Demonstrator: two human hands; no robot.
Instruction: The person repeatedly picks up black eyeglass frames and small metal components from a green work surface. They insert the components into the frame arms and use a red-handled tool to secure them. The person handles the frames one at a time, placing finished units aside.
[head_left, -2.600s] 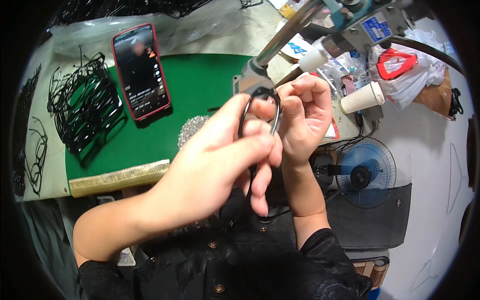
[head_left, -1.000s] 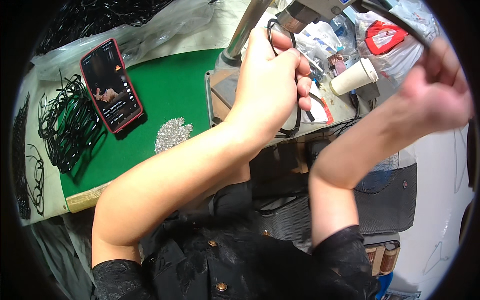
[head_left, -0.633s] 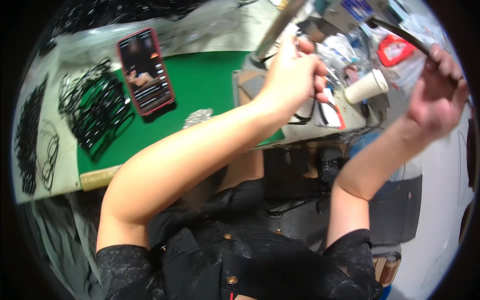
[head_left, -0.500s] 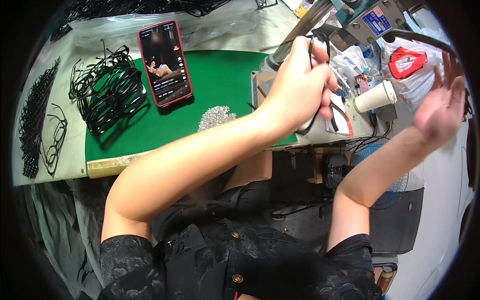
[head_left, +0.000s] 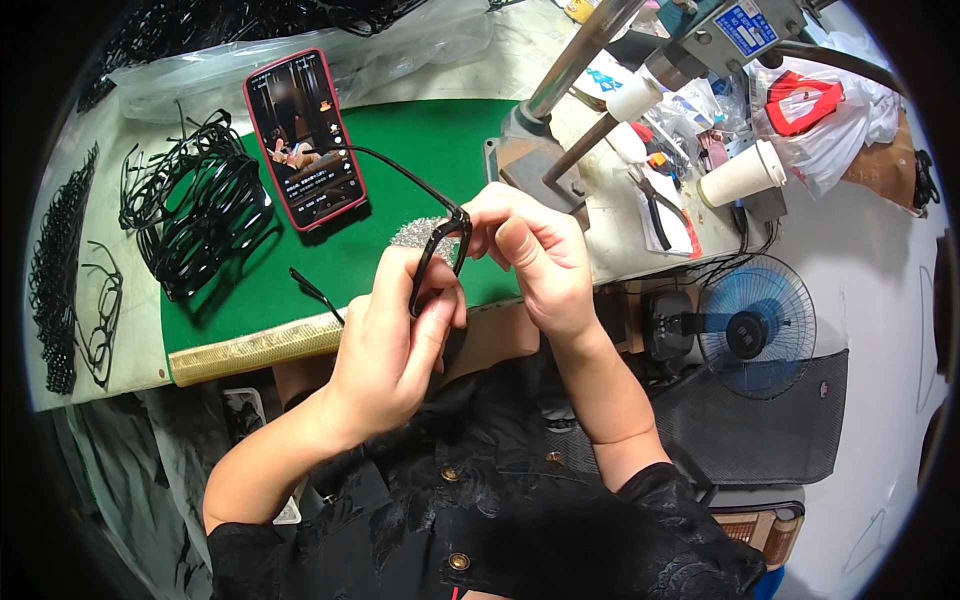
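A black eyeglass frame [head_left: 440,240] is held over the front part of the green mat [head_left: 420,130], its temple arms spread apart. My left hand [head_left: 385,345] is closed round the frame's front, thumb and fingers gripping the rim. My right hand [head_left: 545,260] meets the frame at its hinge corner, fingers curled and thumb bent; whether a small part sits between these fingertips cannot be seen. Just behind the frame lies a pile of tiny silvery metal pieces [head_left: 415,233], partly hidden by it.
A pile of black frames [head_left: 195,210] and a red-cased phone [head_left: 305,140] stand on the left. A bench press [head_left: 545,100] with a metal column rises at the right back. Beyond it are pliers [head_left: 655,205], a white cup [head_left: 745,175] and plastic bags. A blue fan [head_left: 757,325] stands below.
My left hand has brought the eyeglass frame from the press back over the mat. My right hand has come from the far right, by the press lever, to the frame.
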